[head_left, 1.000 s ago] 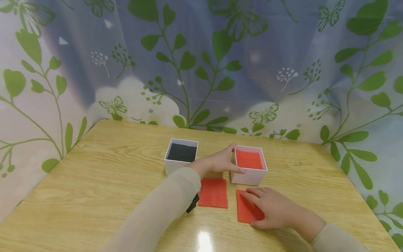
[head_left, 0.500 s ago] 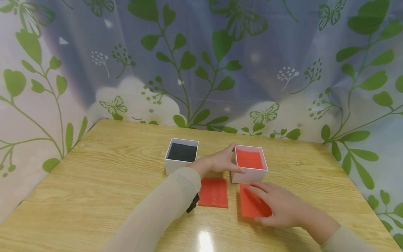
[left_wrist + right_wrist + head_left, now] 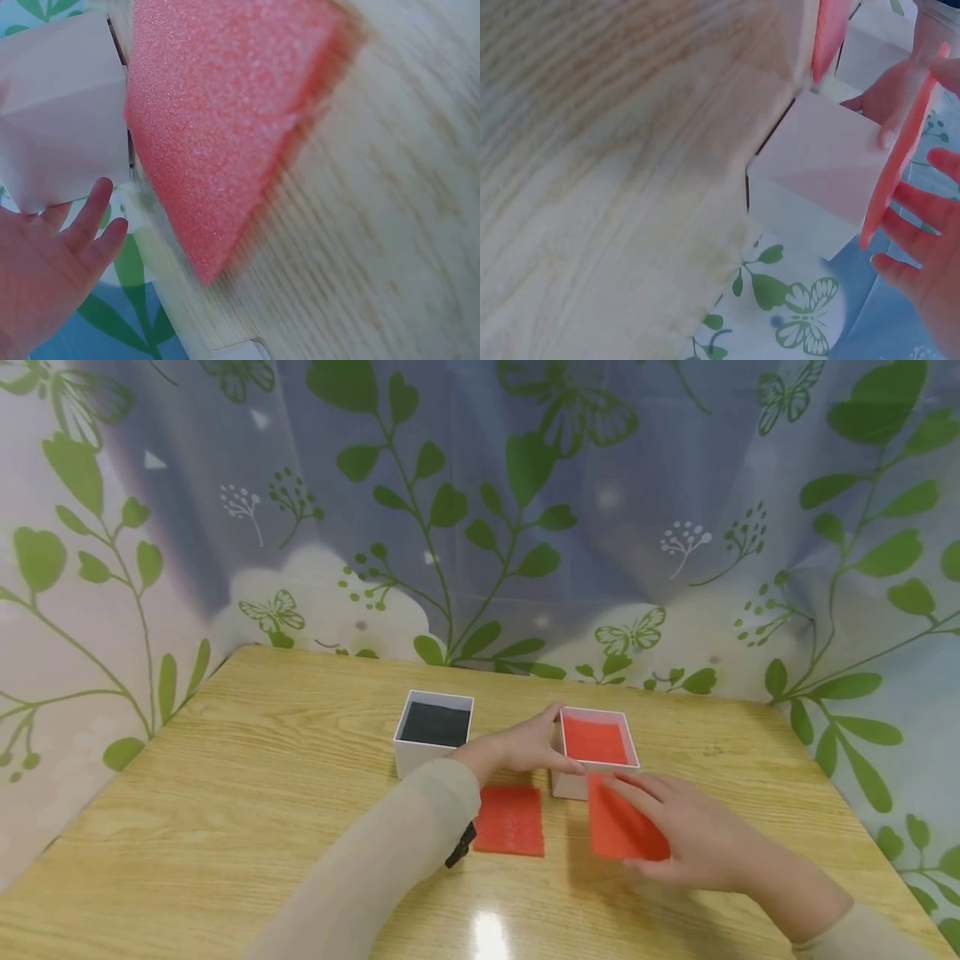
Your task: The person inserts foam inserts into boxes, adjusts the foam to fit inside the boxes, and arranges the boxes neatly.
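My right hand (image 3: 701,835) holds a square red foam sheet (image 3: 618,827) by its edges, tilted up off the table in front of the right white box (image 3: 583,783). Edge-on, the sheet (image 3: 904,150) shows between thumb and fingers in the right wrist view. With my left hand (image 3: 528,745) I grip that box at its left side, thumb along the front and a finger at the back corner; red foam (image 3: 594,741) lies inside. In the left wrist view the hand (image 3: 60,262) is against the box wall (image 3: 67,120). Another red foam sheet (image 3: 510,821) lies flat on the table.
A second white box (image 3: 420,758), holding black foam (image 3: 435,724), stands left of the first, partly behind my left forearm. The wooden table (image 3: 225,810) ends at a leaf-patterned curtain (image 3: 480,527) at the back and sides.
My right hand has lifted the red foam sheet from the table and moved it forward and rightward, close to the right box. The left hand and both boxes have stayed put.
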The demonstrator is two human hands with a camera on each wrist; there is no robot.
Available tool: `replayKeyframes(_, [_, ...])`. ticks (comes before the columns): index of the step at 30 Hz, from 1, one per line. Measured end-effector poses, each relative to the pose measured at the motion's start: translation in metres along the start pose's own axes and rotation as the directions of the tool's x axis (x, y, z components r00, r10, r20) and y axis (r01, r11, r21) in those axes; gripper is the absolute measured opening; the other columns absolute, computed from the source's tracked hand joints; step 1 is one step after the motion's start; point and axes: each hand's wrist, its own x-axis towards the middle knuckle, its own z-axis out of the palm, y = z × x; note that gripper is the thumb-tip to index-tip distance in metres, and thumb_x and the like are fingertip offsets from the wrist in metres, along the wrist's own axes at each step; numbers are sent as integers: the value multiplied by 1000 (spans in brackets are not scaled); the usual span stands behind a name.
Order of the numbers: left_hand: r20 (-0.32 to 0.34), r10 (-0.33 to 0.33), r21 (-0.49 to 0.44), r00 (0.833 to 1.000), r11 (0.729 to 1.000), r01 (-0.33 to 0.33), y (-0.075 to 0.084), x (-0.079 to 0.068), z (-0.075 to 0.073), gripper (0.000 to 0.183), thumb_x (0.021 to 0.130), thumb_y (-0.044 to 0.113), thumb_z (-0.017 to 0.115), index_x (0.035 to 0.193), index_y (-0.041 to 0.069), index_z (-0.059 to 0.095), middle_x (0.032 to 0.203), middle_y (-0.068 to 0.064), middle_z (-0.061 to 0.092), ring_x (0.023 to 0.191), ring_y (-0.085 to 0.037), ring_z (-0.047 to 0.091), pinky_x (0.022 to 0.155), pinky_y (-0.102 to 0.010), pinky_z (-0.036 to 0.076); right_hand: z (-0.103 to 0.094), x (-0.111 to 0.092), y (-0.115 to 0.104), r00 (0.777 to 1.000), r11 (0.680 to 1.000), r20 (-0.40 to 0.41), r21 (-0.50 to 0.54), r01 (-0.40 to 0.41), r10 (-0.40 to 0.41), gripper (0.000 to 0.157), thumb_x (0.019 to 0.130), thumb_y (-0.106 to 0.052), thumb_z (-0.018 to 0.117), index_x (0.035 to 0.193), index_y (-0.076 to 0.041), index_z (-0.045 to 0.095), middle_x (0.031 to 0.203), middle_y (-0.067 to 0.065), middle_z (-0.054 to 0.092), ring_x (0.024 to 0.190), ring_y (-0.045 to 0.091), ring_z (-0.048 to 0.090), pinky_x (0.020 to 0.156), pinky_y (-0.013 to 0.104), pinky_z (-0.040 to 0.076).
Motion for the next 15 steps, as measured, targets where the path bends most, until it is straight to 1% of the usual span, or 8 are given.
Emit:
replayKeyframes(6, [-4,0,9,1000,1000,0,1,0,0,111,75,46,75,151,17,0,154,-3,16,136,-18,22,107,-42,26,-5,5,7,1000,999,-20,-40,-8,8,80,77,-48,70,142,-12,40,136,11,47,113,32,50,90,50,44])
replayKeyframes(11, [-1,-8,18,1000,1000,8,1,0,0,112,74,47,75,151,18,-1,154,-2,13,137,-18,21,107,-43,25,-9,11,13,1000,999,-10,-51,-5,5,78,78,-47,70,140,-10,41,134,13,48,113,34,50,90,52,42])
replayKeyframes(15, [0,-14,19,1000,1000,14,1,0,0,113,74,48,75,151,19,-2,155,-1,12,137,-18,22,107,-44,25,-10,18,19,1000,999,-2,-48,-24,24,77,79,-46,69,141,-9,41,134,13,47,113,35,49,91,52,42])
